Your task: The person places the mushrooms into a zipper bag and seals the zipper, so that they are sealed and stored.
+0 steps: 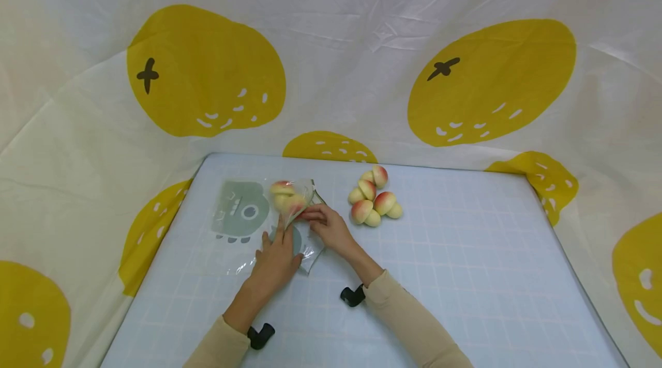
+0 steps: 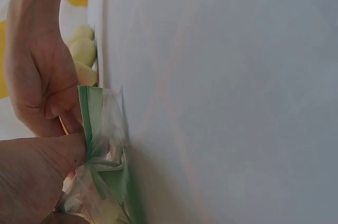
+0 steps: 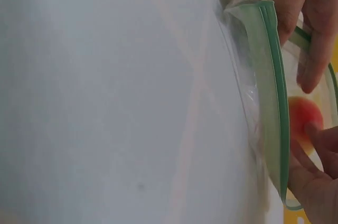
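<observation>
A clear zip bag (image 1: 240, 213) with a green cartoon print lies on the left of the table. Yellow mushroom-shaped pieces (image 1: 283, 187) with reddish caps show through its plastic. My left hand (image 1: 277, 259) lies over the bag near its mouth; in the left wrist view its thumb pinches the green-edged rim (image 2: 91, 118). Reaching into the mouth from the right is my right hand (image 1: 333, 233). Its fingers hold a red-and-yellow mushroom-shaped piece (image 3: 306, 114), partly hidden by the rim and fingers.
Several more mushroom-shaped pieces (image 1: 362, 211) sit in a cluster right of the bag. The light-blue checked table (image 1: 465, 264) extends to the right. A white cloth (image 1: 341, 69) with yellow fruit prints hangs behind. Black wrist mounts (image 1: 261, 336) are on both forearms.
</observation>
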### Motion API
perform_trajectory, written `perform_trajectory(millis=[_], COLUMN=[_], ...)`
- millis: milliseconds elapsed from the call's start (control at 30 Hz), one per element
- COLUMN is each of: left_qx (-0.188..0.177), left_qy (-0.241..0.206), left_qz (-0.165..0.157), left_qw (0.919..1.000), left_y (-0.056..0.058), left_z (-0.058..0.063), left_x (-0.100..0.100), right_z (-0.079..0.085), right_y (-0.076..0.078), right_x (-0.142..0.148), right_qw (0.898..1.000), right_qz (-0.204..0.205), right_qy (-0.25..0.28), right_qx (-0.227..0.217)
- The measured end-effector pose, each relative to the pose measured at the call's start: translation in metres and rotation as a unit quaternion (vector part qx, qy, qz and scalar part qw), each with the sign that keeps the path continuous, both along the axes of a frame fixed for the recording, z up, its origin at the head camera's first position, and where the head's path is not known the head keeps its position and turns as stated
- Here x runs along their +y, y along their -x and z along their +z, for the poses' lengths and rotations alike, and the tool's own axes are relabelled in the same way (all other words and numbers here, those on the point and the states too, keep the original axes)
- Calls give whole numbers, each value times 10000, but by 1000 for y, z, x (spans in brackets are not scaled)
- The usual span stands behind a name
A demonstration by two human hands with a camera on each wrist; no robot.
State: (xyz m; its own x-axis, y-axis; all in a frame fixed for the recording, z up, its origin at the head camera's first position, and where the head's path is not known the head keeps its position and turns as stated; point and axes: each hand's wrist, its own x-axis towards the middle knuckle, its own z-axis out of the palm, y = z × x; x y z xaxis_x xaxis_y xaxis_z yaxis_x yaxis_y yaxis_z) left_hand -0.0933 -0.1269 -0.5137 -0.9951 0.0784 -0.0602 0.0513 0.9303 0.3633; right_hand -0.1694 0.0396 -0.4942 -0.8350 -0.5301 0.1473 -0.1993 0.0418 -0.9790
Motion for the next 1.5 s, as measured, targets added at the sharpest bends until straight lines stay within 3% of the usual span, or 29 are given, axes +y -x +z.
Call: perform_trajectory(millis=[167, 400, 700, 900, 1067, 1267, 1500], left_qx=[109, 204, 259, 229, 188, 169, 129], left_qy=[4, 6, 89, 26, -13, -81, -94], left_qz=[-6, 4, -63, -69, -89, -66, -30], left_qw=[9999, 9998, 9996, 9997, 9998, 9998, 9999], left_y=[0, -1, 1, 0, 0, 2, 2], left_z=[-1, -1, 0, 0, -1, -2, -2], left_x=[-1, -2, -3, -3, -2, -2, -1], right_z=[-8, -34, -29, -27, -29, -34, -26], right_y=[4, 11, 15, 22, 26, 26, 12], right_x=[-1, -4, 0, -2, -4, -4, 4], right_qw=[9995, 9997, 9946, 9911, 9903, 9892, 9911], right_qz=[196, 59, 405, 648, 685, 752, 408], right_qy=[-12, -139, -953, -1154, -1119, -493, -361], right_qx=[-239, -212, 114, -102, -452, -1162, -1215])
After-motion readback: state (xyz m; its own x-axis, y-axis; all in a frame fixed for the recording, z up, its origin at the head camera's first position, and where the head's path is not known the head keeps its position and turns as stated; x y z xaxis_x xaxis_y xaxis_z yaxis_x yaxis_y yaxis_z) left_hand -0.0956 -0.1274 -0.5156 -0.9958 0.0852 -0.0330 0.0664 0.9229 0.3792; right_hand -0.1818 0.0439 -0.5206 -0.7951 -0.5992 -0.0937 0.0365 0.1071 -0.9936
